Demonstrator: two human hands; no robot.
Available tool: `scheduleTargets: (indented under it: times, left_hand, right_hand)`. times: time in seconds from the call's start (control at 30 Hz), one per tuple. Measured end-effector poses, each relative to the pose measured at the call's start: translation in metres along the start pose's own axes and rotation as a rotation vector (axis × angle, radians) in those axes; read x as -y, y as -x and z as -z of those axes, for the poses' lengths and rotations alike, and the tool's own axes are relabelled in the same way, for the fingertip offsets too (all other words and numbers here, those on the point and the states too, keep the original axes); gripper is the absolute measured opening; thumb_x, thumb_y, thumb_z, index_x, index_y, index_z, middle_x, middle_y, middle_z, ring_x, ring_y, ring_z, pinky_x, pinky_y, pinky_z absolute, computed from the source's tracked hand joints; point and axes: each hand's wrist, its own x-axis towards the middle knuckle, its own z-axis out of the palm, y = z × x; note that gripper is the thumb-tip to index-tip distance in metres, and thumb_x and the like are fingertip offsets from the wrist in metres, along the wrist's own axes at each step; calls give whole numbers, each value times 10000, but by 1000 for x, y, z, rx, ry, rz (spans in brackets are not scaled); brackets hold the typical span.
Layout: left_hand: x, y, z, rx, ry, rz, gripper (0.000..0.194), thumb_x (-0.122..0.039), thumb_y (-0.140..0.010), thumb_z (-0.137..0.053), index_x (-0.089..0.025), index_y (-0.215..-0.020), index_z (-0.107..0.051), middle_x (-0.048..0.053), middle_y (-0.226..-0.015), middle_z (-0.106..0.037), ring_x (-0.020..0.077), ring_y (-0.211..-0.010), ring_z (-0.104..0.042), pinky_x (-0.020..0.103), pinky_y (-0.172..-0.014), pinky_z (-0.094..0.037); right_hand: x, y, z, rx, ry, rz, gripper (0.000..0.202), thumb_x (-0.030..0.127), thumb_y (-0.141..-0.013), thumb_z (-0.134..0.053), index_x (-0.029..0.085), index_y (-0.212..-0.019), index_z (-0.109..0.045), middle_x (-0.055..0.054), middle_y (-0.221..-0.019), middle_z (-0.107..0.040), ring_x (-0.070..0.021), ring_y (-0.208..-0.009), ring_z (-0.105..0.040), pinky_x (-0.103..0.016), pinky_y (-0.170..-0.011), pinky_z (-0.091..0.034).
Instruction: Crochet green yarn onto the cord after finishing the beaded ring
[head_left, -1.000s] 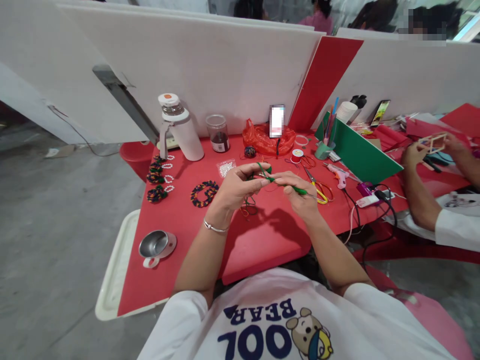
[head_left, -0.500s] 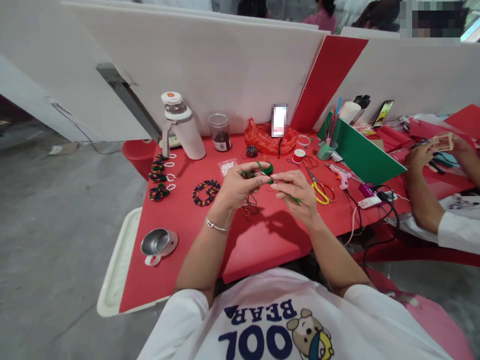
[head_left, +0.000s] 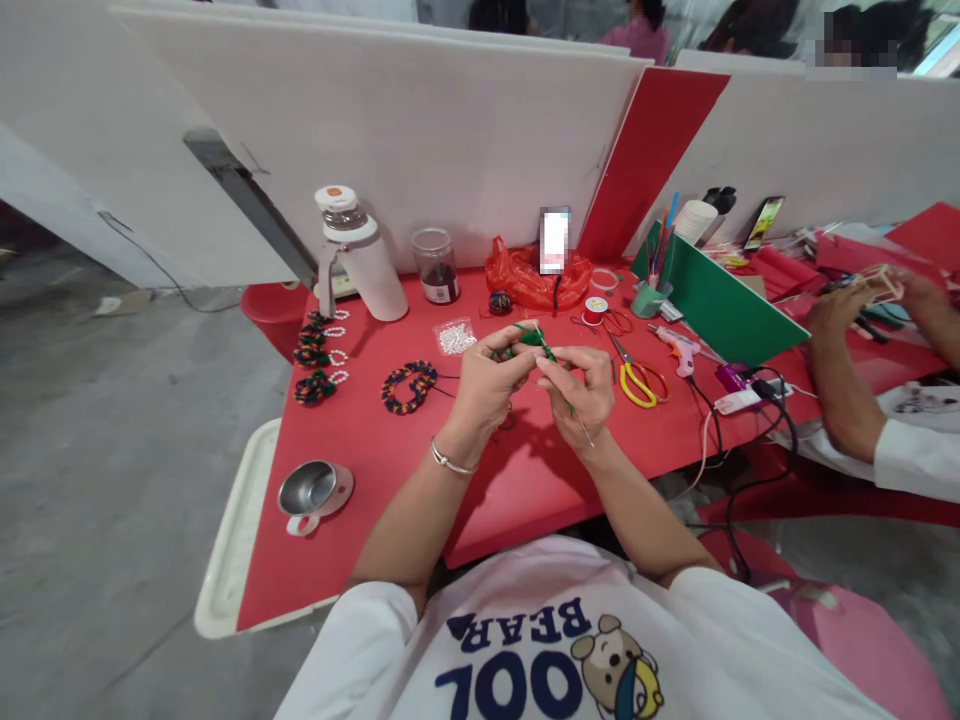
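Above the red table, my left hand (head_left: 486,382) is closed on green yarn (head_left: 531,338), with a strand running over the raised index finger. My right hand (head_left: 581,392) pinches a thin crochet hook (head_left: 589,436), whose metal end sticks out below the palm. Both sets of fingertips meet at the small green yarn piece, partly hidden by the fingers. Left of my hands lies a dark multicoloured braided yarn ring (head_left: 409,388). A clear bag of white beads (head_left: 454,337) is just behind my left hand.
Yellow-handled scissors (head_left: 637,385), a glue gun (head_left: 679,348) and a power strip (head_left: 750,398) lie to the right. A steel cup (head_left: 315,492), a white flask (head_left: 371,270) and a jar (head_left: 436,268) stand left. A co-worker's hands (head_left: 840,305) are beyond the green board (head_left: 727,310).
My right hand has turned and its fingers have curled in closer to my left hand. The hook is tilted more upright, with its lower end now showing below the palm.
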Motion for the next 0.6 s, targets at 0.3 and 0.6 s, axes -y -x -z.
scheduleTargets:
  times: [0.3, 0.6]
  left_hand:
    - [-16, -6, 14, 116, 71, 141, 540, -213, -461, -991, -149, -964, -805, -70, -568, -565, 18, -437, -368, 188, -439, -214]
    - [-16, -5, 16, 128, -49, 94, 501, -239, -521, -967, -137, -985, -808, -60, -552, -555, 43, -422, -416, 212, -442, -227]
  right_hand:
    - [-20, -18, 19, 163, -290, 54, 270, 419, -983, -697, 389, -1245, -756, -37, -1151, -812, -231, -991, -752, -455, -873, -630]
    - [-27, -32, 40, 317, -287, 104, 252, 445, -980, -695, 369, -1202, -784, -33, -1156, -835, -230, -982, -756, -470, -882, -614]
